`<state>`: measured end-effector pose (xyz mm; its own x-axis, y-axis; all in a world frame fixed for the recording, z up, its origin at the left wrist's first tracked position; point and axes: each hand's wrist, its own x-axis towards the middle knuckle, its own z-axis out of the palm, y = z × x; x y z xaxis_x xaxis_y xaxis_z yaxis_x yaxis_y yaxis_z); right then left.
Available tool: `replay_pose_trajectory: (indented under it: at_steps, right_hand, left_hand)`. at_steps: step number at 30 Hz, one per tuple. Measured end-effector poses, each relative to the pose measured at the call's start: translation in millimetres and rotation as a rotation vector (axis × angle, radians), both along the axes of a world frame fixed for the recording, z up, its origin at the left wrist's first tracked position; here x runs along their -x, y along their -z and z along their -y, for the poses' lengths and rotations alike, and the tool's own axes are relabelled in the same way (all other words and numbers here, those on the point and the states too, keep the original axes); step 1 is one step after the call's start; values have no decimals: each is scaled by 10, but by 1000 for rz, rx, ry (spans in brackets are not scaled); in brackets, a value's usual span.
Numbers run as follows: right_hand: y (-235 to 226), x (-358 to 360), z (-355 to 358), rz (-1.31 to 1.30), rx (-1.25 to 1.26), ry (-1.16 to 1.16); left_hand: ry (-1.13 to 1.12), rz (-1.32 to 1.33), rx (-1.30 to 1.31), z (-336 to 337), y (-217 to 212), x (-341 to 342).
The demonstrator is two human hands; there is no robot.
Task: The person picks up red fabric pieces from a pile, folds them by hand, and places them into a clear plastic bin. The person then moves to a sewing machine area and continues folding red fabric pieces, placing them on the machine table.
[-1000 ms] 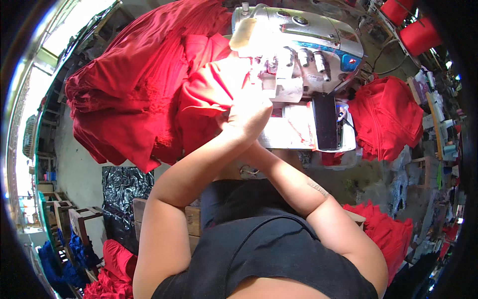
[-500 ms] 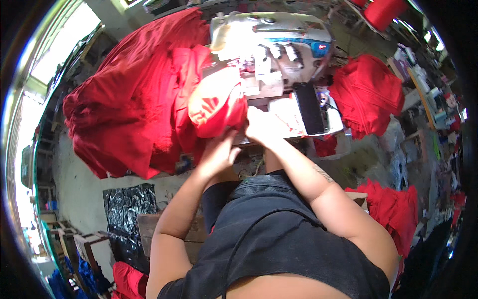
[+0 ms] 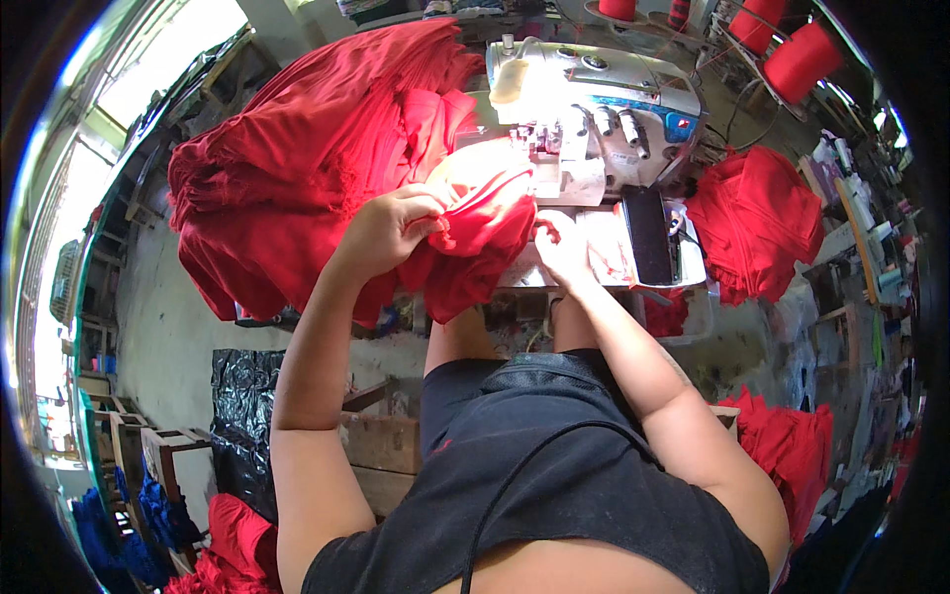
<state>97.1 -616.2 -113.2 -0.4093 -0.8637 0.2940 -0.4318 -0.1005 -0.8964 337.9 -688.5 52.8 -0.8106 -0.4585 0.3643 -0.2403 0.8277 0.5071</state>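
Red fabric [image 3: 485,213] lies at the front of a white overlock-type sewing machine [image 3: 604,109], brightly lit under the machine's lamp. My left hand [image 3: 391,233] pinches the left edge of this piece, lifting a fold of it. On the other side of the cloth, close to its right edge, my right hand [image 3: 562,249] has its fingers curled in. Whether those fingertips hold anything is too small to make out. A large heap of red cloth [image 3: 287,168] spreads to the left of the machine and hangs over the table edge.
A black phone [image 3: 648,236] rests in a white tray [image 3: 691,265] right of my right hand. Beyond it sits a red cloth bundle [image 3: 757,223]. Red thread cones [image 3: 802,61] stand at the back right. A wooden box [image 3: 381,443] and black plastic [image 3: 244,416] are at lower left.
My left hand has moved up and left from the cloth's lower edge, raising a fold. My right hand has drawn slightly away from the cloth's edge. The whole view has shifted.
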Motion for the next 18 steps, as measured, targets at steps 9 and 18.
replay_pose_trajectory:
  at_steps: [9,18]
  right_hand:
    - [-965,-377,-97,-919,-482,-491]
    - [-681,-903,308,-456,-222,-489]
  left_hand:
    - [146,141,128,75,-214,64]
    - [401,732,378,-374,169,518]
